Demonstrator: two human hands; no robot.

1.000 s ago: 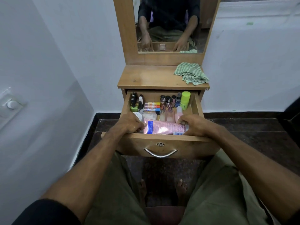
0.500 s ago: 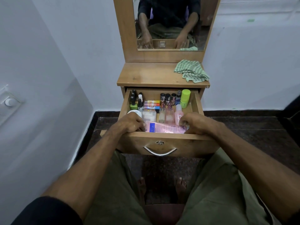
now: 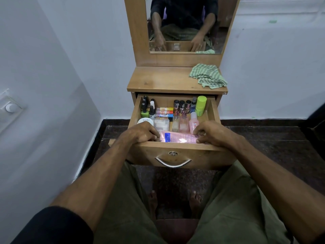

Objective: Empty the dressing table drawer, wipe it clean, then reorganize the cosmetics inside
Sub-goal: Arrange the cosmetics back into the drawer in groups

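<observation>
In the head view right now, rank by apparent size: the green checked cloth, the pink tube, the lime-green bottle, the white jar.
1. green checked cloth
2. pink tube, ends hidden by hands
3. lime-green bottle
4. white jar, partly hidden, so its place after the bottle is unsure

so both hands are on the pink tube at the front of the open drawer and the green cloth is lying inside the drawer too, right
Not quite. The head view shows the green cloth lying on the dressing table top, not inside the drawer. The rest holds: left hand and right hand hold the pink tube.
</observation>
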